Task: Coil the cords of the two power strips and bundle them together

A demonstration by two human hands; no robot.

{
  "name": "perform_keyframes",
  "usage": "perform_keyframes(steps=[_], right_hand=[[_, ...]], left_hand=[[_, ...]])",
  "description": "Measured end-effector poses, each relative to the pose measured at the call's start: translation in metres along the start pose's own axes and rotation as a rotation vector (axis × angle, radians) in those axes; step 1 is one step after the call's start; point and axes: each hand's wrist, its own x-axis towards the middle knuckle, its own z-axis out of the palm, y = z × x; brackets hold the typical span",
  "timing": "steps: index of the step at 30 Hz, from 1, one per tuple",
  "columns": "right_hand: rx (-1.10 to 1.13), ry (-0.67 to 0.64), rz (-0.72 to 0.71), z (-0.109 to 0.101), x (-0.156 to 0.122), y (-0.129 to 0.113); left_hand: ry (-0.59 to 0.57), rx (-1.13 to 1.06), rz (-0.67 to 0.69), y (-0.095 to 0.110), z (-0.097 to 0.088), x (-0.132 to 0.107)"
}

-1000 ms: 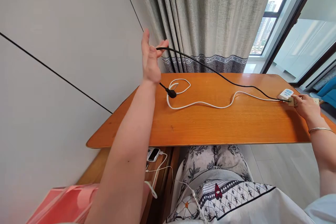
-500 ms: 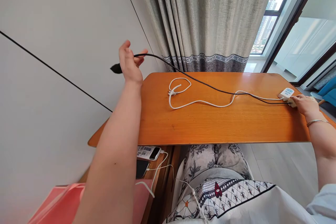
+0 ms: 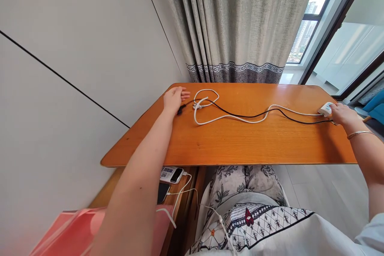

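Note:
On the far left of the wooden table, my left hand point(image 3: 173, 99) lies with its fingers stretched out, holding nothing. Just beside its wrist is the black plug point(image 3: 181, 109) of a black cord point(image 3: 232, 114) that runs across the tabletop. My right hand point(image 3: 343, 113) is closed at the right end, its fingers on a white power adapter point(image 3: 325, 109) and covering part of it. The black cord's other end goes in under this hand. A white cord point(image 3: 231, 115) runs left from the adapter to a loop with a white plug point(image 3: 198, 106).
The wooden table point(image 3: 240, 148) has its near edge over my lap. Below left are phones point(image 3: 172, 174) with white charging cables and a pink bag point(image 3: 75, 232). A white wall point(image 3: 75, 28) stands at left, a grey curtain point(image 3: 240, 20) behind the table.
My left hand has come down from the air to the table and let go of the black plug, which now lies there with its cord. My right hand has shifted slightly onto the white adapter.

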Motion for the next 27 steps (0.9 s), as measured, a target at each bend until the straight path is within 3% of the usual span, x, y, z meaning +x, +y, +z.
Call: perform_keyframes(steps=[5, 8, 10, 15, 18, 20, 27], right_hand=[[0.16, 0.108, -0.215, -0.03, 0.012, -0.078], [0.298, 0.189, -0.519, -0.042, 0.011, -0.142], [0.285, 0.175, -0.684, -0.048, 0.005, -0.185], [0.119, 0.046, -0.884, -0.062, -0.018, -0.269], [0.028, -0.057, -0.883, -0.069, -0.033, -0.292], [0.002, -0.086, -0.868, -0.071, -0.041, -0.297], [0.021, -0.07, -0.842, -0.091, -0.053, -0.279]], left_hand=[[0.021, 0.086, 0.156, -0.002, 0.019, -0.007], [-0.048, 0.163, 0.333, 0.008, 0.04, -0.022], [-0.174, 0.26, 0.427, 0.015, 0.056, -0.037], [-0.63, 0.694, 0.693, 0.025, 0.09, -0.082], [-0.894, 0.916, 0.841, 0.02, 0.102, -0.103], [-0.986, 0.992, 0.849, 0.013, 0.108, -0.11], [-1.003, 1.054, 0.773, -0.008, 0.113, -0.107]])
